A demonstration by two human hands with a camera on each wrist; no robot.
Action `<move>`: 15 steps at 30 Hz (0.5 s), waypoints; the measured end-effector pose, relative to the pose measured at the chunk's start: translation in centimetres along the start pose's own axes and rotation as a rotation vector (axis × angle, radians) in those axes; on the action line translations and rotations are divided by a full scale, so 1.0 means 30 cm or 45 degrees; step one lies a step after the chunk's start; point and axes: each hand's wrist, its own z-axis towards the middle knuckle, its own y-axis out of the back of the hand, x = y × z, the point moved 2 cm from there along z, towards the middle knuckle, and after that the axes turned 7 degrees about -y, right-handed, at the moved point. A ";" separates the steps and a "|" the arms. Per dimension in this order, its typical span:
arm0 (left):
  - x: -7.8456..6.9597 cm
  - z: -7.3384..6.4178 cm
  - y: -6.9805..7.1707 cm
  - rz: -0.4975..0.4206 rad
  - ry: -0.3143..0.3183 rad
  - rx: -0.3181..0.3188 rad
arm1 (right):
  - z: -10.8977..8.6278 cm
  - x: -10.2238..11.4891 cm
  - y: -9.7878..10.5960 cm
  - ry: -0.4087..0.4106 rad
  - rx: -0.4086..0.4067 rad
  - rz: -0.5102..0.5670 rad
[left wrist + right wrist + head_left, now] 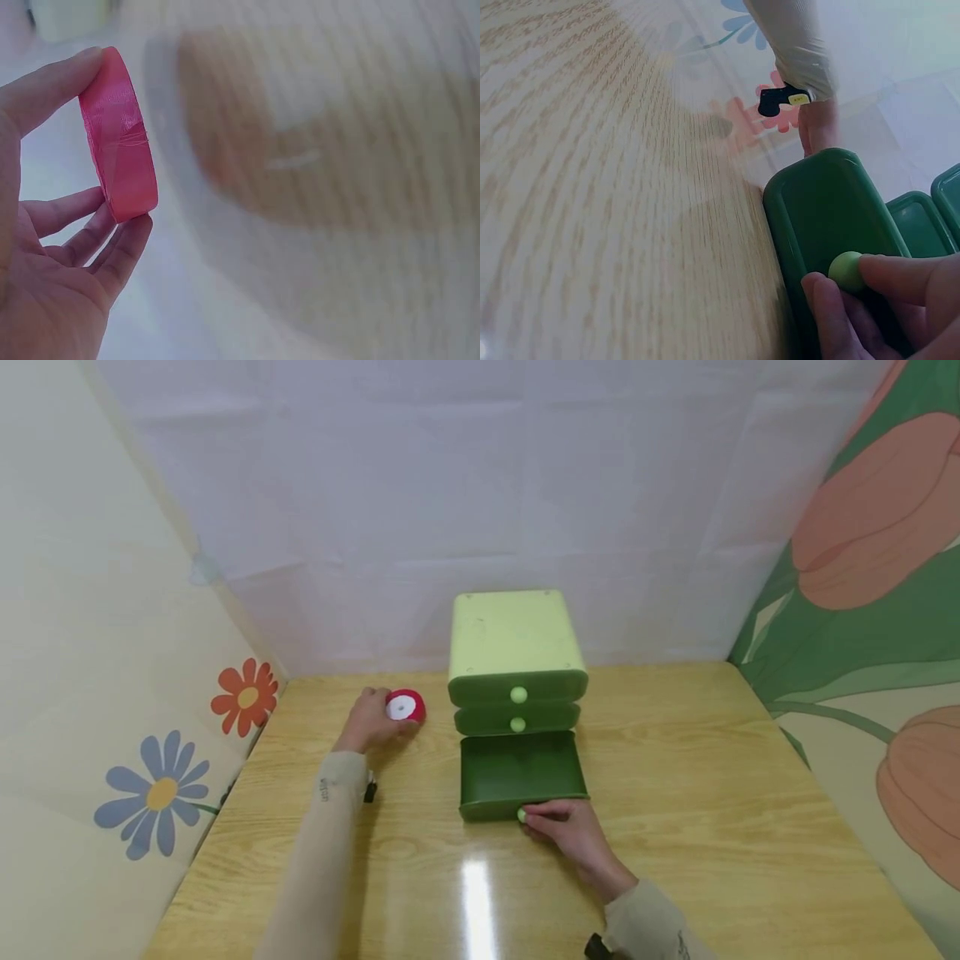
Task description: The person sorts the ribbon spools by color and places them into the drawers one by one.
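Note:
My left hand [372, 720] holds a roll of red ribbon [120, 139] between thumb and fingertips, left of a small green drawer cabinet [517, 631]. In the head view the ribbon roll [419, 708] shows a white round core. With thumb and fingers my right hand [573, 835] pinches the pale green round knob [846, 271] of the bottom drawer [480, 811]. That drawer is pulled out, and its dark green inside shows no contents. Above it, the middle and top drawers look closed.
The cabinet stands on a wooden table [697, 777], close to a white cloth backdrop [480, 485]. Flower-patterned panels flank the table on the left and right. A bright light reflection lies on the wood near the front.

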 end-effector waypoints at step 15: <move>-0.127 -0.131 0.068 0.037 -0.285 -0.065 | -0.001 0.002 -0.002 0.008 0.004 0.000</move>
